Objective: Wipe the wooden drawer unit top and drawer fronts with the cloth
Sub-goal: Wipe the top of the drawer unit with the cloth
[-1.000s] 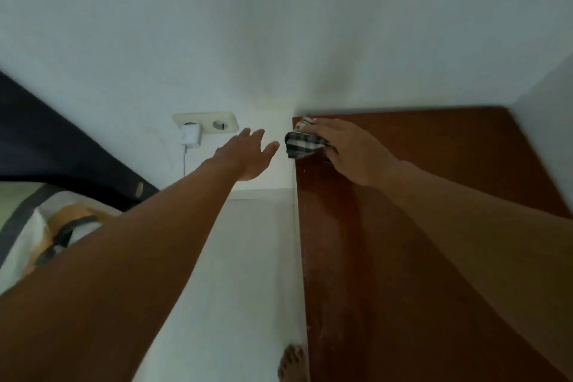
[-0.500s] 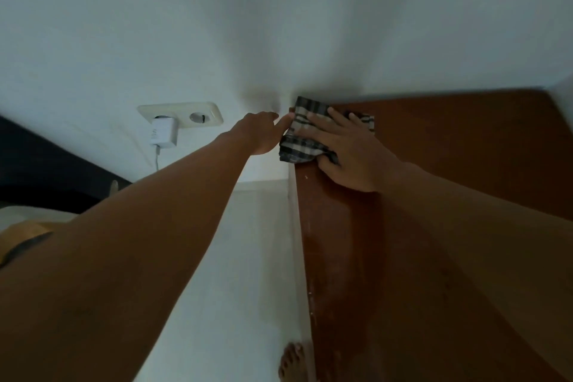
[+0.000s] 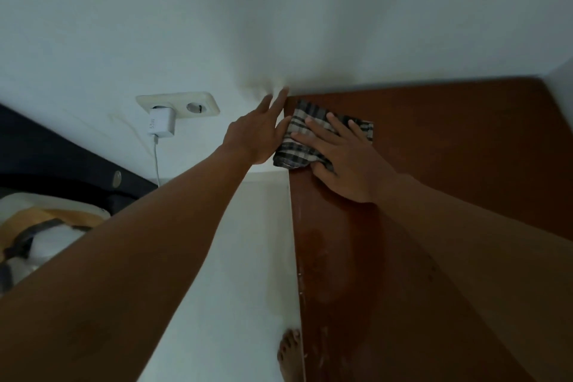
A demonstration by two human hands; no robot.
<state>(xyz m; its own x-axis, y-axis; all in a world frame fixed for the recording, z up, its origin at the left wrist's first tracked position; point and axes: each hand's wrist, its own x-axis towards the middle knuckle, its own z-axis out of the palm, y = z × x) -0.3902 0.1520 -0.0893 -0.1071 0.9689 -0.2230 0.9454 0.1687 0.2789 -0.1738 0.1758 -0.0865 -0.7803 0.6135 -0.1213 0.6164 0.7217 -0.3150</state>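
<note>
One bare foot (image 3: 290,353) shows at 6 o'clock, on the pale floor beside the left edge of the glossy reddish-brown wooden drawer unit top (image 3: 465,170), which fills the frame from 3 to 5 o'clock. Only the top is in view, with faint pale streaks along its left edge. Further up, the right hand (image 3: 344,158) lies flat on the top, its fingers straight and spread, pressing down one grey-and-cream checked cloth (image 3: 302,133). The cloth sits at the unit's far-left corner, rumpled, and its near fold hangs slightly over the left edge. At 9 o'clock of the cloth, the left hand (image 3: 257,136) reaches past the unit's side with its fingers straight and together, holding nothing, its thumb beside the cloth's edge. Beyond, at 10 o'clock, one cream double wall socket (image 3: 198,104) carries one white plug-in charger (image 3: 162,124) with one white cable (image 3: 156,161) hanging from it.
</note>
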